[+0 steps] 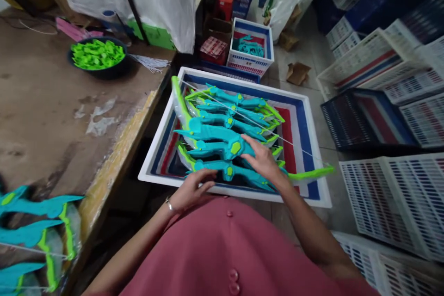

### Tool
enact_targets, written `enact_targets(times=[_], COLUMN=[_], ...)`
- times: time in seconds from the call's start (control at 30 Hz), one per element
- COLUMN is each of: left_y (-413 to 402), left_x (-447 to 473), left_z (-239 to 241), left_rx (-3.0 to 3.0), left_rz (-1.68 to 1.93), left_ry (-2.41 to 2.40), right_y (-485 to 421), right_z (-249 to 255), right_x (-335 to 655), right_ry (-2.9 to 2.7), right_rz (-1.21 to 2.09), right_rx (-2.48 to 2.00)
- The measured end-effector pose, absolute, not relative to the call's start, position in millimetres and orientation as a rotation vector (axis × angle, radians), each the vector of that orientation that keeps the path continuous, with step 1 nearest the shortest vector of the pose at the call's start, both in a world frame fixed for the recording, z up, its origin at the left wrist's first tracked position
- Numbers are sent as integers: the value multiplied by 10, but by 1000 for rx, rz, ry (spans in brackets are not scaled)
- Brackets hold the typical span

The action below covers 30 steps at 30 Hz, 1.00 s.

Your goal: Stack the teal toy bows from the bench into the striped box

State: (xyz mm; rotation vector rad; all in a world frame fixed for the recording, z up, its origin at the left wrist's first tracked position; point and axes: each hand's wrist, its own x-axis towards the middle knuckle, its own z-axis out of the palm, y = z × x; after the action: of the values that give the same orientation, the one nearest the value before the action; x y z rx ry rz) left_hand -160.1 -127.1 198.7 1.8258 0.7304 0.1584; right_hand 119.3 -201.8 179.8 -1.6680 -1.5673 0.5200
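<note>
Hands are laid flat and open: right hand on stacked teal-and-green plastic toy bows, left hand at white crate's near edge; strings should be kept untangled.

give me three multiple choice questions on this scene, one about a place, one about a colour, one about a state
1. Where do the toy bows under the hands lie?
A. in the striped crate
B. on the wooden table
C. on the floor

2. What colour are the pieces in the dark bowl?
A. red
B. bright green
C. white

3. How is the right hand?
A. clenched in a fist
B. lifted clear of the pile
C. flat, fingers spread on the bows

Answers: 1 A, the pile sits inside the crate's white rim. 2 B, the bowl holds bright green pieces. 3 C, the palm lies open on the bows, while the left hand touches the nearest one.
</note>
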Motion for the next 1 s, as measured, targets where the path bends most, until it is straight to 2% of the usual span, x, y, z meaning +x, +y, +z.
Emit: enact_targets(times=[0.17,0.3,0.37,0.47,0.63,0.8,1.0], left_y=[-1288,-1319,-1310,-1243,-1030,-822,-828], left_x=[-1919,-1859,-1681,-1299,-799,-743,-814], left_z=[1864,1829,1778,1608,1162,863,812], left_rx=[1688,1967,2169,2451,2553,2549,2641], left_rz=[435,492,366,-23,-649,-847,-883], left_ry=[1175,1179,1073,851,692,720,808], right_y=[-2255,-2306,-2300,-2290,-2298,-2273,-2236], right_z=[1261,816,650,509,442,374,333], right_x=[1508,1201,1039,909,834,728,624], right_ry=[-1681,-1858,-1905,-1924,-1915,-1875,-1910], right_rz=[714,894,903,889,824,783,727], right_rx=[-1646,-1644,-1754,-1833,-1821,-1842,-1890])
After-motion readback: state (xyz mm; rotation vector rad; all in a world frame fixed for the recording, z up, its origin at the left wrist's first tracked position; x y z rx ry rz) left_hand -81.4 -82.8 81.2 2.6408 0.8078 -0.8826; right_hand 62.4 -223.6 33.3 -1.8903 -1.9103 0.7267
